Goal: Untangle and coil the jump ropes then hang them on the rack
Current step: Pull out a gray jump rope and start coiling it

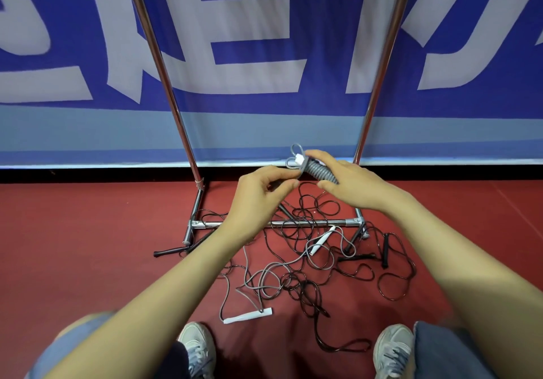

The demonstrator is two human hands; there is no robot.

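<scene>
Nearest to us are two grey shoes (199,346), both cut off by the bottom edge, with denim-covered knees beside them. Just beyond the shoes a white handle (248,316) lies flat on the red floor (88,246). Its grey cord runs into a tangle of ropes (305,264), black and grey loops crossing one another. We cannot trace which cord belongs to which handle. A second white handle (321,240) and several black handles (385,251) lie within and around the tangle, which spreads over the bottom bar of the rack (308,223).

Above the tangle both hands meet on a grey rope bundle (318,170), wound tight, with small loops standing out at its far end. The left hand (258,199) has its fingers (282,174) curled, thumb and forefinger closed in a pinch at the bundle's left end. What lies between the tips is hard to make out. The right hand (349,182) wraps the bundle, fingers (320,155) over the top and thumb beneath, hiding its right half.

Behind stand the rack's two chrome uprights, their tops out of view, in front of a blue and white banner (264,26).
</scene>
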